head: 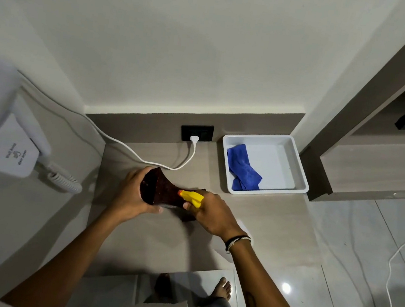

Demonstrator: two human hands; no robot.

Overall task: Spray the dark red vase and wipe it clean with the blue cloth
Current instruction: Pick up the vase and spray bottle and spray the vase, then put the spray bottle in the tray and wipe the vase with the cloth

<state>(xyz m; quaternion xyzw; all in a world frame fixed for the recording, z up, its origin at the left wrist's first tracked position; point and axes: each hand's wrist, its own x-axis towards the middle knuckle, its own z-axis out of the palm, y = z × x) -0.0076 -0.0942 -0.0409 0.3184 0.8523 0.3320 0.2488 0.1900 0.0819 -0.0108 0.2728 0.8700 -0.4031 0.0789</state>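
The right hand (210,212) covers the spray bottle (191,197) below its yellow head, so the body cannot be made out. The left hand (130,193) hides one side of the dark red vase (157,186). The hair dryer (6,127) is cut by the left picture edge; its printed label is too small to read.

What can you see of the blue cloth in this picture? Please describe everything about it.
The blue cloth looks like soft microfibre of a strong blue colour. It lies crumpled and loosely folded, not spread flat, in the left part of the white tray on the counter, close to the wall. It touches only the tray; neither hand is near it.
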